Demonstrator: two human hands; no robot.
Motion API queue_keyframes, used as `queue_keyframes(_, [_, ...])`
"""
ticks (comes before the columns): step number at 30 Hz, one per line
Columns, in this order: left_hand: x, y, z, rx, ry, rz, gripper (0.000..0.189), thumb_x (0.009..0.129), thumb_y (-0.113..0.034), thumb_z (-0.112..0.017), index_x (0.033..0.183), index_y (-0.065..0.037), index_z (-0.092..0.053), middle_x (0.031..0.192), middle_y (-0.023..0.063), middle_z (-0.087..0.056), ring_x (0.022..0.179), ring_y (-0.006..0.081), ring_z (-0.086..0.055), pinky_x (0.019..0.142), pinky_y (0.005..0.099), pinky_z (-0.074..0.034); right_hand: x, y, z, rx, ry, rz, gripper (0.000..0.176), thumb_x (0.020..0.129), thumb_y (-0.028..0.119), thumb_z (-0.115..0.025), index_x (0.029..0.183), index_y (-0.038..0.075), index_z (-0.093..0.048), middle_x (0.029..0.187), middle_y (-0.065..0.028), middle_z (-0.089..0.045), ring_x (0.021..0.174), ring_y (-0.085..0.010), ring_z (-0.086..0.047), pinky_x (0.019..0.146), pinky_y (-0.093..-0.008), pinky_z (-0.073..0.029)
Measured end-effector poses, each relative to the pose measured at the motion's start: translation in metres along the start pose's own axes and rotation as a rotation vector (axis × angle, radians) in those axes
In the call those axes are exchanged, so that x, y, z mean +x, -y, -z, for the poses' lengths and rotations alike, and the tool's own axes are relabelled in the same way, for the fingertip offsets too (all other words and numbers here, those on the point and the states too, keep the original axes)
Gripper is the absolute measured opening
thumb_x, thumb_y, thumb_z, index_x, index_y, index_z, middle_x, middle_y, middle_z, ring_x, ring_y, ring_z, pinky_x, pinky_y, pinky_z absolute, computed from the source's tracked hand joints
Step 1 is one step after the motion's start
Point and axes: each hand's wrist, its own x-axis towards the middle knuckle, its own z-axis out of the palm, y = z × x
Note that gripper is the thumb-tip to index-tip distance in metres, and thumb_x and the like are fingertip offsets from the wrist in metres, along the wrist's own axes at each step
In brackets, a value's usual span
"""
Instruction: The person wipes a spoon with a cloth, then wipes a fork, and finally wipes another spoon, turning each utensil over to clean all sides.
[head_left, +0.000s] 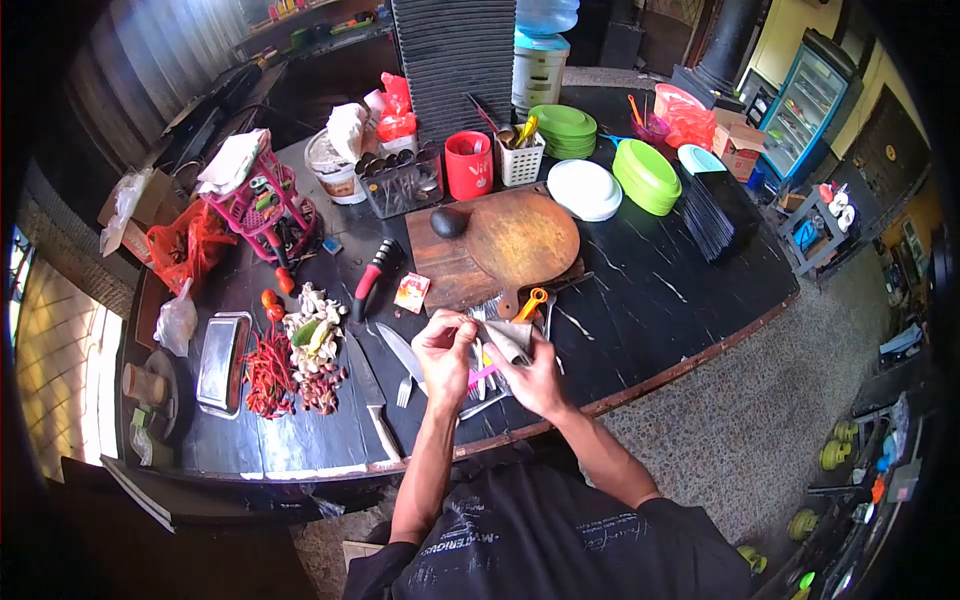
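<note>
My right hand (532, 376) is closed around a folded grey cloth (508, 340) above the table's near edge. Close to its left, my left hand (446, 352) has thumb and fingers pinched together; what lies between them is too small to make out. Below both hands lies loose cutlery, partly hidden, with a pink-handled piece (480, 377) and a fork (404, 391) showing. A broad knife blade (398, 348) points out from beside my left hand. An orange-handled utensil (535, 302) lies just beyond the cloth.
Wooden boards (520, 240) bear a dark round stone (448, 222). Leftward lie a long knife (367, 385), a red-black handled tool (374, 280), red chillies (268, 375), garlic (315, 312), shallots (320, 388) and a metal tray (222, 365). Green plates (645, 178) and a red container (468, 168) stand behind.
</note>
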Motion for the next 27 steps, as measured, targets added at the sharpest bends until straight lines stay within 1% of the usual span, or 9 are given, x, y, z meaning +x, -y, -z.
queue_keyframes(3, [0.004, -0.004, 0.004, 0.043, -0.068, -0.02, 0.003, 0.089, 0.0, -0.069, 0.086, 0.0, -0.068, 0.085, 0.0038, -0.064, 0.073, 0.0099, -0.057, 0.066, 0.0237, -0.045, -0.006, 0.001, -0.003, -0.113, 0.065, -0.046, 0.024, 0.086, 0.013, -0.074, 0.103, -0.003, -0.068, 0.087, -0.0114, -0.07, 0.078, -0.0188, -0.066, 0.071, -0.0342, -0.052])
queue_keyframes(8, [0.015, 0.0, 0.022, 0.02, -0.13, -0.016, 0.008, 0.092, -0.001, -0.066, 0.084, 0.0, -0.065, 0.085, 0.0026, -0.063, 0.064, 0.0073, -0.051, 0.058, 0.0228, -0.041, -0.018, -0.007, -0.003, -0.227, 0.156, -0.078, 0.026, 0.086, 0.015, -0.073, 0.102, -0.004, -0.067, 0.092, -0.0169, -0.069, 0.083, -0.0276, -0.069, 0.073, -0.038, -0.052])
queue_keyframes(11, [0.025, 0.004, 0.031, -0.032, -0.147, -0.018, 0.01, 0.093, -0.003, -0.066, 0.083, -0.001, -0.065, 0.083, 0.0029, -0.063, 0.064, 0.0078, -0.053, 0.056, 0.0231, -0.042, -0.018, -0.025, 0.005, -0.203, 0.156, 0.004, 0.027, 0.077, 0.002, -0.07, 0.103, -0.005, -0.065, 0.095, -0.0188, -0.069, 0.09, -0.0312, -0.07, 0.077, -0.0382, -0.053])
queue_keyframes(15, [0.045, 0.006, 0.034, 0.03, -0.166, 0.012, 0.012, 0.094, -0.003, -0.065, 0.082, -0.001, -0.064, 0.078, 0.0026, -0.064, 0.066, 0.0092, -0.057, 0.058, 0.0239, -0.046, -0.01, -0.033, 0.017, -0.201, 0.196, 0.057, 0.032, 0.076, -0.002, -0.067, 0.107, -0.007, -0.062, 0.098, -0.0195, -0.068, 0.093, -0.0314, -0.07, 0.08, -0.0372, -0.053])
queue_keyframes(18, [0.067, 0.016, 0.038, -0.007, -0.199, 0.03, 0.011, 0.094, -0.004, -0.065, 0.084, -0.001, -0.067, 0.08, 0.0028, -0.066, 0.065, 0.0093, -0.057, 0.06, 0.0249, -0.047, -0.001, -0.039, 0.017, -0.09, 0.096, -0.04, 0.03, 0.081, 0.0, -0.068, 0.11, -0.007, -0.065, 0.104, -0.0156, -0.07, 0.096, -0.0236, -0.069, 0.083, -0.0335, -0.053])
queue_keyframes(19, [0.08, 0.017, 0.046, 0.073, -0.164, -0.068, 0.01, 0.094, -0.007, -0.067, 0.086, -0.001, -0.067, 0.08, 0.0022, -0.066, 0.066, 0.0091, -0.058, 0.06, 0.0246, -0.046, 0.002, -0.04, 0.022, -0.057, 0.091, -0.109, 0.028, 0.083, 0.003, -0.071, 0.11, -0.006, -0.066, 0.103, -0.0135, -0.071, 0.094, -0.0195, -0.068, 0.082, -0.0323, -0.054])
queue_keyframes(21, [0.103, 0.007, 0.058, 0.11, -0.256, -0.041, 0.011, 0.094, -0.01, -0.068, 0.088, -0.001, -0.068, 0.08, 0.0022, -0.066, 0.067, 0.0089, -0.058, 0.061, 0.0236, -0.045, 0.007, -0.05, 0.032, -0.099, 0.031, -0.179, 0.026, 0.086, 0.006, -0.072, 0.108, -0.006, -0.066, 0.099, -0.0116, -0.072, 0.092, -0.0179, -0.069, 0.081, -0.032, -0.054])
queue_keyframes(23, [0.142, -0.002, 0.077, 0.286, -0.353, -0.134, 0.013, 0.094, -0.011, -0.068, 0.092, 0.002, -0.068, 0.077, 0.0037, -0.066, 0.068, 0.0097, -0.06, 0.064, 0.0241, -0.047, 0.012, -0.036, 0.041, -0.028, -0.035, -0.284, 0.025, 0.087, 0.01, -0.073, 0.105, -0.005, -0.068, 0.098, -0.0096, -0.072, 0.089, -0.0151, -0.068, 0.078, -0.0311, -0.054])
queue_keyframes(27, [0.235, -0.033, 0.108, 0.601, -0.388, -0.535, 0.01, 0.093, -0.005, -0.066, 0.092, 0.004, -0.068, 0.083, 0.0101, -0.071, 0.071, 0.0112, -0.065, 0.067, 0.0238, -0.051, 0.009, -0.051, 0.064, -0.182, -0.119, -0.396, 0.029, 0.087, 0.012, -0.075, 0.107, -0.006, -0.068, 0.099, -0.012, -0.073, 0.089, -0.0153, -0.068, 0.077, -0.0311, -0.054])
